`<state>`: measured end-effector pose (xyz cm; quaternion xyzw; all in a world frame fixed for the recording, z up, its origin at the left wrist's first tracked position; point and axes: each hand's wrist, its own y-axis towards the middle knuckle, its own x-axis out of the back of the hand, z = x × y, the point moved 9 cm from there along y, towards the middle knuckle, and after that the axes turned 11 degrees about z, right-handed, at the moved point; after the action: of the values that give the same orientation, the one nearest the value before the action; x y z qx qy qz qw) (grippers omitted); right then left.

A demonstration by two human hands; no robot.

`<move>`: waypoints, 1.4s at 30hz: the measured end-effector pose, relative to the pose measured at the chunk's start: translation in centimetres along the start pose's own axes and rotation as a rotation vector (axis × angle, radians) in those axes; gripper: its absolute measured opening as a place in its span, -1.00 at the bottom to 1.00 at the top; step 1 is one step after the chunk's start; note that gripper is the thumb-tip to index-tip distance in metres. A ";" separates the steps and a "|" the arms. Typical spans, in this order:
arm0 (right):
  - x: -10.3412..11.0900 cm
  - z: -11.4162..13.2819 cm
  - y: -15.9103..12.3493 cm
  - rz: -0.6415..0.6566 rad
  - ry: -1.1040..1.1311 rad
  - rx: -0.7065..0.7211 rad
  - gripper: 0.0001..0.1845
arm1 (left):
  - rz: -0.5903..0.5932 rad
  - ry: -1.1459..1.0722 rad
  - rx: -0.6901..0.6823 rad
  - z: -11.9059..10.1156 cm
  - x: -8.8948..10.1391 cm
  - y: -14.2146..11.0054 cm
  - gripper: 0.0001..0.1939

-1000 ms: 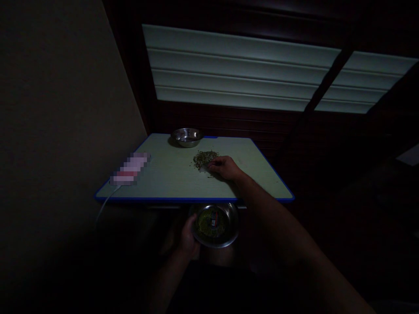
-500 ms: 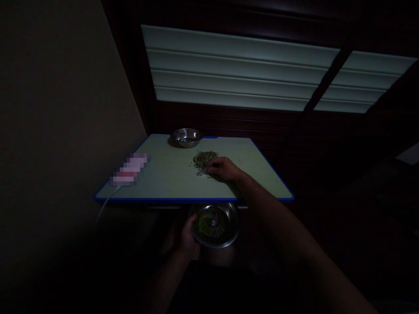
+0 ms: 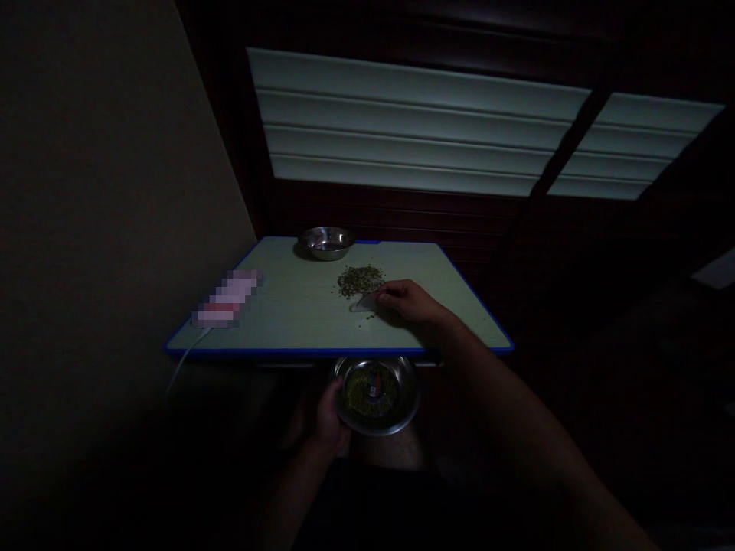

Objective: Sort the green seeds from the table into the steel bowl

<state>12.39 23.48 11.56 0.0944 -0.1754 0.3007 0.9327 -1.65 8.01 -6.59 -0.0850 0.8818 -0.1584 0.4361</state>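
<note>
My left hand (image 3: 331, 413) grips the left rim of a steel bowl (image 3: 410, 402) below the table's front edge. Small green grains (image 3: 359, 402) lie inside it, along with a small dark item with an orange and white label (image 3: 374, 384). Over the table, my right hand (image 3: 405, 298) pinches a thin, translucent scraper-like piece (image 3: 363, 304), whose exact kind is hard to make out in the dim light. This piece is at the near edge of a loose pile of greenish-brown grains (image 3: 359, 281). A few stray grains lie beside my right fingers.
A second steel bowl (image 3: 327, 243) stands at the back of the pale, blue-edged table (image 3: 287, 314). On the left lies a blurred pink, phone-like object (image 3: 228, 298) with a white cable (image 3: 187, 356). A wall (image 3: 143, 153) rises at the left, and dark wooden panelling stands behind.
My right hand has moved slightly right and nearer, bringing the translucent piece into fuller view. Some grains have shifted toward the front of the table. My left hand keeps holding the bowl.
</note>
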 end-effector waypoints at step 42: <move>-5.2 1.2 -2.3 0.160 -0.177 -0.249 -0.89 | -0.021 -0.100 -0.144 -1.3 0.0 0.1 -0.75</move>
<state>9.51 18.62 10.49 -0.0102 -0.2996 0.3404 0.8912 -2.71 8.39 -5.84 -0.1332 0.8671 -0.0945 0.4706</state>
